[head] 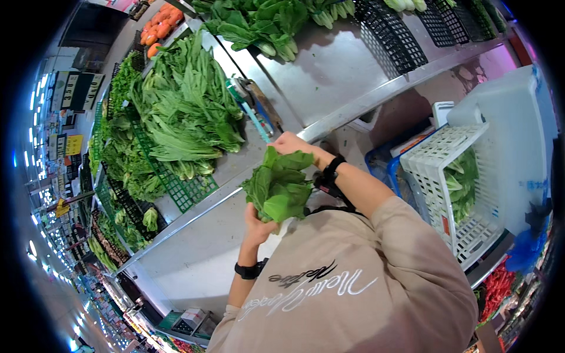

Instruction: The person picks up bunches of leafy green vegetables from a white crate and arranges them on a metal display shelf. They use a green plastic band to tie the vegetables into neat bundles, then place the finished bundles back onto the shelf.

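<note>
A bunch of leafy greens (282, 189) is in front of my chest, its broad leaves spread upward and to the right. My left hand (258, 227) grips it low, around the stem end. Beyond the leaves, my right hand (289, 143) is closed at the near end of a narrow teal strip (256, 120). That strip runs back to a green and white device (237, 88) on the metal counter, probably a tape dispenser. A long brown-edged tool (267, 103), its kind unclear, lies right beside the strip.
Long-leaved lettuce (190, 101) is heaped on the metal counter (326, 66), beside a green plastic grid divider (176, 185). More leafy greens (265, 22) lie at the back. Black crates (393, 35) line the far right. A white basket (441, 176) with greens stands at my right.
</note>
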The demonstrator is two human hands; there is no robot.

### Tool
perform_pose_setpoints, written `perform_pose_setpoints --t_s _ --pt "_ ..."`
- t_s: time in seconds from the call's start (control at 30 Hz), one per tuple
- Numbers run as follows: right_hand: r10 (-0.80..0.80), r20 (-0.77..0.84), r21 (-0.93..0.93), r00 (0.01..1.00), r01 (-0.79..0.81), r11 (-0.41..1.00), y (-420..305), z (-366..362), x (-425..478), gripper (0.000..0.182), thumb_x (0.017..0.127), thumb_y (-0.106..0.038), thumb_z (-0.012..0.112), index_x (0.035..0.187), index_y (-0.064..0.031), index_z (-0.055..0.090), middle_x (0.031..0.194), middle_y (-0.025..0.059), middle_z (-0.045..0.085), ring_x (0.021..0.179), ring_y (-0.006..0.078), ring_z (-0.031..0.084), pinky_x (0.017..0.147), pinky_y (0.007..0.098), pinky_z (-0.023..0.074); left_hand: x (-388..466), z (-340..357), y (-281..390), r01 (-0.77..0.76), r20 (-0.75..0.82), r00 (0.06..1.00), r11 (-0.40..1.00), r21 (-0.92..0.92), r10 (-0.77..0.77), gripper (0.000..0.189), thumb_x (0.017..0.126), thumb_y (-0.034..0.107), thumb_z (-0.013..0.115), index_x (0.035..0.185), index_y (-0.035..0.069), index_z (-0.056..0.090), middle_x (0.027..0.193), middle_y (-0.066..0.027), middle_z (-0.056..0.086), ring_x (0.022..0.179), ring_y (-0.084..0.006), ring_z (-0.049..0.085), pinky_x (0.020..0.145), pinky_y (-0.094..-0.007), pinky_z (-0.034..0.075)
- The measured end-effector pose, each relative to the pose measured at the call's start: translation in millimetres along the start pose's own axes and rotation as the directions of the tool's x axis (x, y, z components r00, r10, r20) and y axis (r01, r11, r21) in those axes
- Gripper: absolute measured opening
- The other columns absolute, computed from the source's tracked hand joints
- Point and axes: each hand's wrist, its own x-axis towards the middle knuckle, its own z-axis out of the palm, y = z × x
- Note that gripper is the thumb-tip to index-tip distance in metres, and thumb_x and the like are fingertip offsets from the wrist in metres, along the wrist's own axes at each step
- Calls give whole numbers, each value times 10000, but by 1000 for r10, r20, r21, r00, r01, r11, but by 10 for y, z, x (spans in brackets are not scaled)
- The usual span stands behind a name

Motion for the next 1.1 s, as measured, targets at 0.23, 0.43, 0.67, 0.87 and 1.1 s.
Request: perform_pose_setpoints --t_s 0.23,0.43,0.67,0.87,1.1 --pt "-15 -128 -117 992 0 993 422 92 -26 670 893 -566 601 623 48 608 539 199 481 498 339 441 556 425 417 161 103 121 21 -47 999 999 27 -19 537 646 6 740 1139 2 528 1068 -76 630 953 -167 603 854 -313 492" --pt "-179 -248 -229 952 121 966 617 182 -21 180 842 -244 656 888 -75 701 953 218 674 957 452 601 819 481 493 372 -11 212 20 -59 998 990 136 -12 522 646 45 768 1113 -8 540 1051 -85 637 952 -176 608 870 -328 497" --pt "-244 -295 -122 924 217 969 638 231 96 170 741 -139 671 907 -124 703 917 160 674 906 399 626 764 415 500 472 -44 257 130 -32 991 973 193 -126 638 632 58 780 1206 -5 511 1138 -96 614 1017 -189 603 916 -348 493" --pt "-264 -400 -35 878 273 961 623 297 68 229 701 -158 688 925 -126 718 851 175 673 828 391 643 705 414 503 523 77 215 46 -77 996 990 132 -36 556 671 47 772 1170 -13 535 1075 -85 642 954 -156 612 868 -313 499" --pt "-168 -363 -314 916 49 948 887 255 16 165 764 -218 672 842 -73 686 813 194 662 832 408 639 693 471 501 564 -7 106 14 -40 999 986 168 -7 589 681 47 763 1214 -12 520 1088 -81 645 957 -167 615 880 -305 496"
